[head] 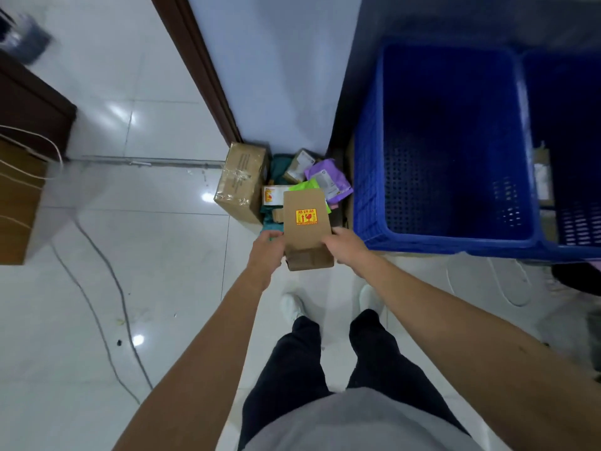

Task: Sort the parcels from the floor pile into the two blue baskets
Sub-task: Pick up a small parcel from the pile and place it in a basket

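I hold a brown cardboard box [305, 222] with a yellow and red fragile sticker between both hands, above the floor pile. My left hand [265, 250] grips its left edge and my right hand [346, 247] grips its right edge. Behind it lies the pile [292, 177]: a large taped carton [242, 179], a purple bag [330, 179], a green bag, a small box and teal wrapping. Two blue baskets stand to the right: the nearer one [455, 151] shows only its perforated bottom; the far right one [572, 157] has a parcel against its wall.
A white wall and dark door frame [201, 66] rise behind the pile. Grey cables [107, 304] trail over the glossy white tiles at left. A wooden cabinet [19, 196] stands at the left edge. My feet in white shoes are just below the box.
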`<action>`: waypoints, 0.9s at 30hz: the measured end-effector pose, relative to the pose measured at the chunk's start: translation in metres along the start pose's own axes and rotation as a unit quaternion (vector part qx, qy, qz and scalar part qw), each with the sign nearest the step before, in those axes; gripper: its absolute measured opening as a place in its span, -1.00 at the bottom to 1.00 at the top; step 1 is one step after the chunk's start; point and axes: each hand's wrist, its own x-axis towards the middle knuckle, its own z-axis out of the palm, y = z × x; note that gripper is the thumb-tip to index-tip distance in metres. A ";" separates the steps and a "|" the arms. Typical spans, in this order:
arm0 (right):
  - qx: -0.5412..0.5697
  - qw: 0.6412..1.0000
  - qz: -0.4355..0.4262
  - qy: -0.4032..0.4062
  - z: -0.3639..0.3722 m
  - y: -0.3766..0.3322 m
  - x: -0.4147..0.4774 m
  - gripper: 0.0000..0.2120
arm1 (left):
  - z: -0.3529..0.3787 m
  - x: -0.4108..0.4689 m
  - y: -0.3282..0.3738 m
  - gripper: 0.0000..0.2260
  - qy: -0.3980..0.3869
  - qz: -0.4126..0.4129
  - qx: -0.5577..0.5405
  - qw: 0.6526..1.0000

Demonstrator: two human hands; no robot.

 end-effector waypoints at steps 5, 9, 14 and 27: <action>0.021 0.999 -0.036 0.022 -0.029 -0.020 -0.031 -0.65 | -0.002 -0.032 0.035 -0.83 -0.008 0.023 -0.042 0.999; 0.073 0.995 -0.057 0.046 -0.054 -0.021 -0.047 -0.56 | 0.008 -0.045 0.058 -0.97 -0.019 0.041 -0.034 0.998; 0.159 0.985 -0.058 0.043 -0.097 -0.010 -0.061 -0.49 | 0.038 -0.062 0.083 -0.88 -0.055 0.077 -0.042 0.995; 0.276 0.955 -0.078 0.082 -0.237 0.067 -0.053 -0.12 | 0.194 -0.101 0.142 -0.87 -0.048 0.123 -0.041 0.990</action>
